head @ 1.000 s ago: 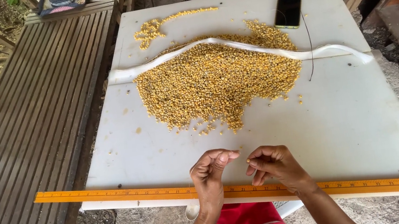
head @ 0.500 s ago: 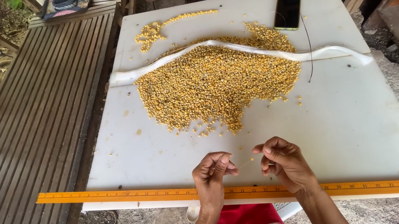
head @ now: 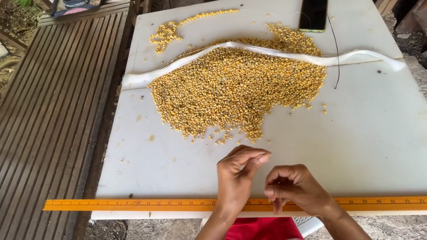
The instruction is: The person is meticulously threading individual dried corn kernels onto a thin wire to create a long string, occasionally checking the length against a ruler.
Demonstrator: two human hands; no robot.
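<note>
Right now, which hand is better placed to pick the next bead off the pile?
Left, probably. The left hand is raised nearer the pile, its fingertips aimed at the loose beads along the near edge. The right hand sits curled back by the ruler.

Bare forearms and hands (head: 262,183); red garment (head: 263,239), perhaps white-striped.

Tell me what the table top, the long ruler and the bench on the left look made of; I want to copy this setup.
Table top: probably plastic or painted board; white, smooth, matte, slightly stained. Ruler: likely wood or plastic; flat and orange-yellow with printed marks, so the look leaves it open. Bench: wooden slats, dark and weathered, with gaps between the boards.
</note>
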